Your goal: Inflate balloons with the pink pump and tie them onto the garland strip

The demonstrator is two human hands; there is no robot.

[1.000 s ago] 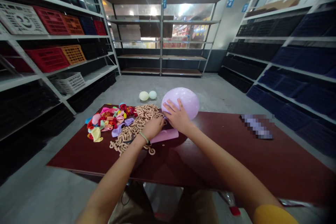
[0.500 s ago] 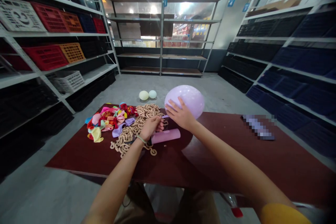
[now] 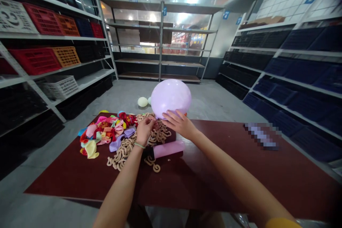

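An inflated purple balloon (image 3: 171, 96) is held above the far edge of the table. My left hand (image 3: 145, 128) is pinched closed at the balloon's lower left, by its neck; the fingertips are small and partly blurred. Against the balloon's underside rests my right hand (image 3: 179, 124), its fingers spread. Beneath my hands lies a pile of beige curled strings (image 3: 125, 153). A pink cylinder (image 3: 169, 149) with a black end lies beside the pile. Left of it is a heap of colourful deflated balloons (image 3: 103, 130), with purple ones (image 3: 115, 145) at its right side.
The dark red table (image 3: 213, 171) spans the foreground. A pixelated flat object (image 3: 262, 136) lies at its right. Two small pale balloons, one light yellow (image 3: 142, 102), are on the floor beyond. Shelves with crates (image 3: 42, 60) stand left, dark bins right, and a rack (image 3: 161, 42) behind.
The purple balloon has shifted left and up relative to my hands. My right hand has slid from its side to its underside, and my left hand has moved slightly left. The view has shifted slightly.
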